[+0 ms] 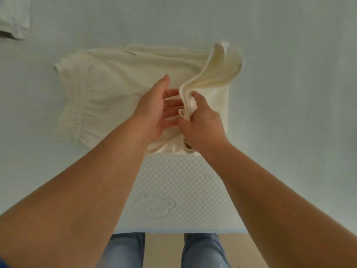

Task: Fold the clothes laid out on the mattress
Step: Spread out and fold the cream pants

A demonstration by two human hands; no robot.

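2 bare hands meet over a cream-coloured soft knit garment with a gathered elastic waistband [116,89], which lies spread across the middle of the pale blue-white mattress with a dimpled quilted cover [289,93]. Waistband end points to the left of view; the opposite end lies to the right.

Right hand [202,122]: fingers closed around a bunched strip of the garment's right-hand edge, lifting it clear of the layer beneath. The lifted cloth rises from the grip and curls up and over toward the far right corner, showing a doubled fold.

Left hand [154,111]: released, palm facing right, fingers spread and loosely extended, touching or nearly touching the lifted strip just beside the right hand; contact cannot be confirmed.

Near edge of the garment is rumpled under both wrists. A small dark patch shows at the hem under the right wrist; too small to identify.

1 folded pale cloth item [14,16] sits at the far left corner of view, well apart. An embossed bear-face motif [153,205] marks the mattress near its front edge. Blue jeans [123,250] on the person's legs show below.
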